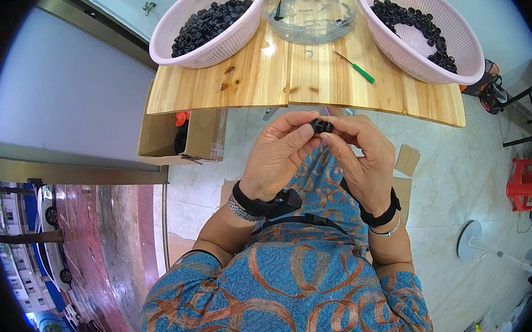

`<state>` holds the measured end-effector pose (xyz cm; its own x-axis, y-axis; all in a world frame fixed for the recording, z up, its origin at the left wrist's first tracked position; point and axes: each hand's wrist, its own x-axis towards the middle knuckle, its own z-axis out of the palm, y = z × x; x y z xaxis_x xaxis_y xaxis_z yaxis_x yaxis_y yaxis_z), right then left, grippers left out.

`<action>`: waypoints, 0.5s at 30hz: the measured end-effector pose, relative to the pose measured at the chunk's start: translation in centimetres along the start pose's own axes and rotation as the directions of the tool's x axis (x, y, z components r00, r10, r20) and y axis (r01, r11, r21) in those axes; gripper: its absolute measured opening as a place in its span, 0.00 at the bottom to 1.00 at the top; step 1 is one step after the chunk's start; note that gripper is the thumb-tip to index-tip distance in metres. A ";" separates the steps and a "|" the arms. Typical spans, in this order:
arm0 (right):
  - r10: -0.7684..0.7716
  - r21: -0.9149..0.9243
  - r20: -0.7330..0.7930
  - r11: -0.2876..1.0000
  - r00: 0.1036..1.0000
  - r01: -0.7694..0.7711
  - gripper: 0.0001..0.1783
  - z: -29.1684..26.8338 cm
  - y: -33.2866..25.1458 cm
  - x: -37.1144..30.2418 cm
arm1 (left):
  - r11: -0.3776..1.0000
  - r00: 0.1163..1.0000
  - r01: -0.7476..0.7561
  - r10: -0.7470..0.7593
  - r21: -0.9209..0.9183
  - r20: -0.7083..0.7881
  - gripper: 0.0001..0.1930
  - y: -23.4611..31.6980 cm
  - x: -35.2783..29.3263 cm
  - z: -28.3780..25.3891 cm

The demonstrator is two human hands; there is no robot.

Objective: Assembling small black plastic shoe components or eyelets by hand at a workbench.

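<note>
Just beyond the near edge of the wooden table, my two hands meet over a small black rounded part (322, 127). My left hand (276, 151) pinches its left side between thumb and fingers. From the other side, my right hand (366, 151) grips it the same way. Whether it is one piece or two pressed together, I cannot tell. On the table (253, 82) lies a thin tool with a green handle (364, 73). Two pink baskets, left (241, 38) and right (403, 55), hold many small black parts.
Between the baskets sits a clear round tray (305, 39) with a few black bits in it. An open cardboard box (206, 138) stands under the table's left side. Farther right are a red stool (527, 184) and a round white base with a pole (469, 240).
</note>
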<state>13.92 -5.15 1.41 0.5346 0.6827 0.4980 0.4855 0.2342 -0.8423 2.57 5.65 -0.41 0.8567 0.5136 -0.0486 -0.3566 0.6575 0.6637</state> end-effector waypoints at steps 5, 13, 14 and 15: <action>-0.032 -0.024 -0.008 0.999 0.999 0.032 0.11 0.0 -0.2 0.0 | 1.000 1.000 0.001 -0.001 0.001 0.003 0.10 0.0 -0.1 0.1; -0.226 -0.157 0.042 0.960 0.973 0.230 0.09 -0.5 -0.4 0.2 | 0.980 0.994 -0.104 0.100 0.171 0.030 0.11 -0.2 -0.2 0.1; -0.226 -0.157 0.043 0.960 0.973 0.230 0.09 -0.6 -0.6 0.3 | 0.980 0.994 -0.104 0.101 0.171 0.030 0.11 -0.1 -0.2 0.1; -0.221 -0.184 0.068 0.956 0.973 0.230 0.09 -0.7 -0.8 0.4 | 0.966 0.993 -0.117 0.114 0.230 0.023 0.10 -0.1 -0.3 0.0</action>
<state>14.22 -5.55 2.42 0.3661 0.6593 0.6568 0.7140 0.2536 -0.6526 2.35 5.46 -0.42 0.8184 0.5729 0.0445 -0.3586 0.4487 0.8186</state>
